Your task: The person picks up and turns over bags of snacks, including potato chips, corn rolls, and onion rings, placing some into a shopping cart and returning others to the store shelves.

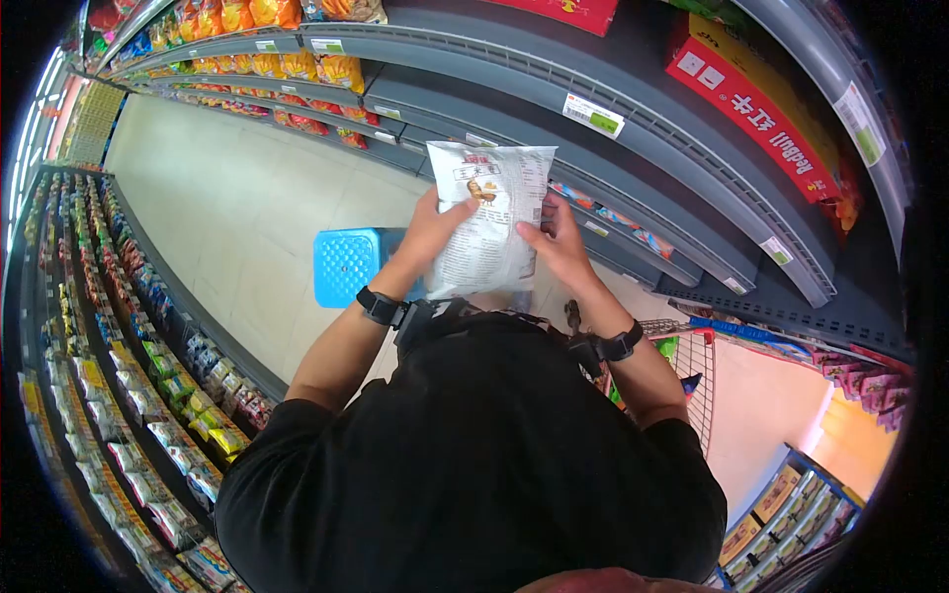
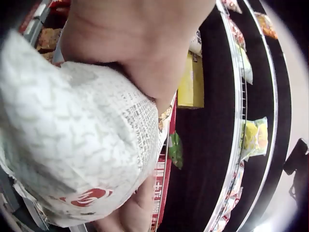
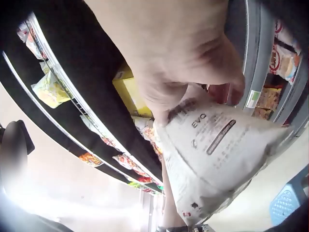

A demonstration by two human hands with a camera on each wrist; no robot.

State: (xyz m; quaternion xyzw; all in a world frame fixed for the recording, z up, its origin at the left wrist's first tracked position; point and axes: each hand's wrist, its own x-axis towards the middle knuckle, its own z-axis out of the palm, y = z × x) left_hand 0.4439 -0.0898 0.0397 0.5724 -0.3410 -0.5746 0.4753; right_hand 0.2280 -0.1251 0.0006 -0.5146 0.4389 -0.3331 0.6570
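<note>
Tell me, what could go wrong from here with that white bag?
The left hand and right hand grip the white bag by its sides, so squeezing too hard might crush whatever is inside. If either grip loosened, the bag could perhaps drop to the floor. The blue stool stands on that floor, ahead and to the left, and might trip someone watching the bag.

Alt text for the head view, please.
A black-shirted person holds a white printed bag, left hand and right hand on either side, in a store aisle. Grey shelves ahead carry orange snack bags and a Red Bull carton; a blue stool stands left, a shopping cart right.
</note>
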